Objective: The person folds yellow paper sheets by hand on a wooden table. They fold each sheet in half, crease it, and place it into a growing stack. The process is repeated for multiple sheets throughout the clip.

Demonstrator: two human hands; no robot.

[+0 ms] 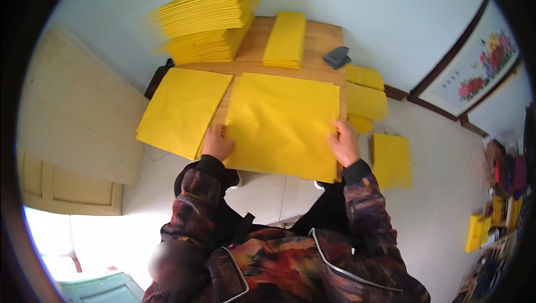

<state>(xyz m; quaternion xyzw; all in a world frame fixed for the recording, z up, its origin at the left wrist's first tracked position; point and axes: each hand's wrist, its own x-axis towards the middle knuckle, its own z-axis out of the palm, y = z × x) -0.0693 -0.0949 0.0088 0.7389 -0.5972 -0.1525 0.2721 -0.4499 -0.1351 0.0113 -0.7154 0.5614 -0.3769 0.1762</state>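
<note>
A wide yellow sheet (pixel 282 121), creased and looking like paper or thin cloth, lies in front of me on top of others, their edges showing at the right. At its left edge is my left hand (pixel 218 143), fingers curled in and closed on the border. My right hand (pixel 344 144) pinches the opposite edge, thumb on top; the fingers underneath are hidden. Just left of my left hand, a second pile of yellow sheets (pixel 181 110) sits at an angle and overhangs the table's left side.
On the wooden table (pixel 324 35) stand a tall stack of folded yellow pieces (pixel 206 21), a narrow folded yellow pile (pixel 285 39) and a dark grey cloth (pixel 337 57). Yellow bundles (pixel 365 99) are beside the table's right side, another yellow pile (pixel 392 160) lower down. A framed flower picture (pixel 483 63) leans at right.
</note>
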